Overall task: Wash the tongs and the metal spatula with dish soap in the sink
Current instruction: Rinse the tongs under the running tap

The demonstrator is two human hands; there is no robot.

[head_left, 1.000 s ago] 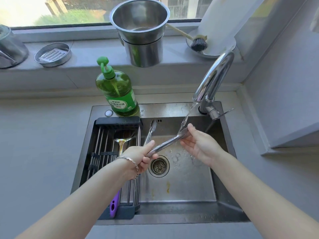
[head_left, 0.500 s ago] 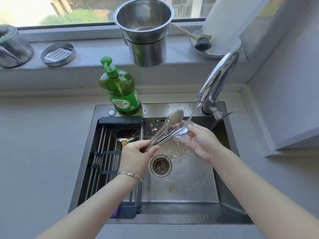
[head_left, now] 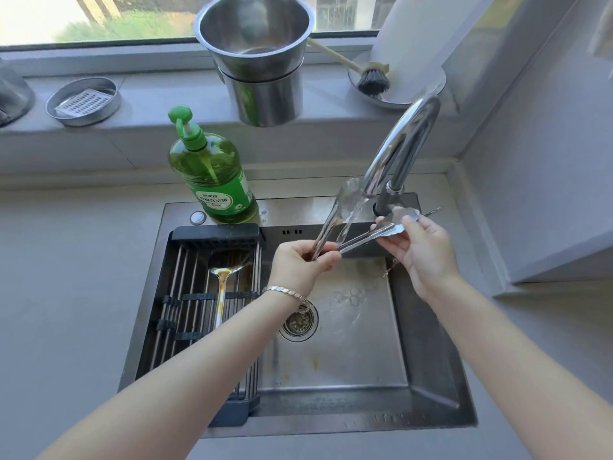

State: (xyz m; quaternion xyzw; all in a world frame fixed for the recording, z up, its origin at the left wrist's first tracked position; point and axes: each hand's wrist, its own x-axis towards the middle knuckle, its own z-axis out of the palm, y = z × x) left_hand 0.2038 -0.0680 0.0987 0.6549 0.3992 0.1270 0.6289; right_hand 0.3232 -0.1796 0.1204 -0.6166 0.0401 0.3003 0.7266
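My left hand grips the hinge end of the metal tongs above the sink. The tongs are spread open: one arm points up under the faucet spout, where water runs over its tip. My right hand pinches the scalloped tip of the other arm. The metal spatula lies on the black drying rack over the left half of the sink, its handle toward me and partly hidden by my left forearm. A green dish soap bottle stands at the sink's back left corner.
On the windowsill stand stacked steel pots, a round steel dish with a grater insert and a dish brush on a plate. The drain sits in the sink's middle. A grey wall runs along the right.
The tongs have opened wide. Their upper arm has swung up under the running water while my right hand has moved right, holding the other tip. My left hand has risen slightly.
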